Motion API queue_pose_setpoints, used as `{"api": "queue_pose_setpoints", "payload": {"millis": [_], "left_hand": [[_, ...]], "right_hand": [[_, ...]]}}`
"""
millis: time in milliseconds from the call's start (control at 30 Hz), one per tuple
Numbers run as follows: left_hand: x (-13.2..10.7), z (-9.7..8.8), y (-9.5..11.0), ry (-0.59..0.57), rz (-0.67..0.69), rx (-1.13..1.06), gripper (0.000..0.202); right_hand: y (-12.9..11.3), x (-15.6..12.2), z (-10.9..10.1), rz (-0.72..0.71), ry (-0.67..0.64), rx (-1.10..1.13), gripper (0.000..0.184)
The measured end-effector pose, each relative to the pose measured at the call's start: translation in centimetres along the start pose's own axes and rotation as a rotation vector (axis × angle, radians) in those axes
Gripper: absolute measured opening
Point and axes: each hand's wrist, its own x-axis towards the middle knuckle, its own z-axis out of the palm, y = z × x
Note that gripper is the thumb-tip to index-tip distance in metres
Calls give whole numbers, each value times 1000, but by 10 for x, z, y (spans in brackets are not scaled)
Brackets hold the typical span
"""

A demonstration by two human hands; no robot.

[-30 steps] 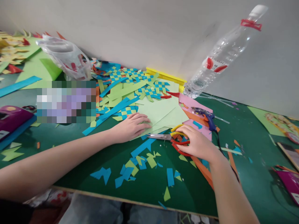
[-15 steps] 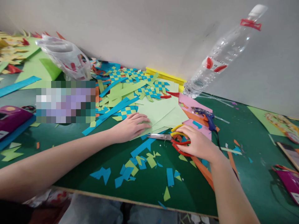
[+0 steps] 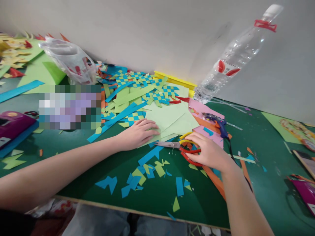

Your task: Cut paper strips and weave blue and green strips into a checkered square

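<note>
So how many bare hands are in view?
2: the left hand rests on the pale green paper; the right hand holds the scissors. Neither is hidden.

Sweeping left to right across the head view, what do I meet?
Glossy purple object, crumpled translucent plastic bag, left grip, metal scissors with red-and-yellow handles, blue plastic glue gun, second glossy purple object.

scraps (image 3: 159,170) before scissors (image 3: 172,144) | woven pieces (image 3: 157,97) behind sheet (image 3: 169,118) | bottle (image 3: 227,67) behind glue gun (image 3: 222,127)

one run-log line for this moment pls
left hand: resting on pale green paper | right hand: holding scissors | scraps: blue and green, on table
</note>
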Motion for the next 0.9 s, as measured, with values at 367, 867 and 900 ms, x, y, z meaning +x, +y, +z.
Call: {"api": "queue_pose_setpoints", "payload": {"millis": [367, 867, 900], "left_hand": [[0, 1, 0, 9, -6, -1, 31], [2, -2, 1, 50, 29, -57, 24], [2, -3, 1, 49, 26, -61, 25]], "right_hand": [[-2, 2, 8, -25, 13, -20, 37], [-14, 8, 13, -84, 36, -103, 36], [-14, 8, 14, -88, 39, -106, 36]]}}
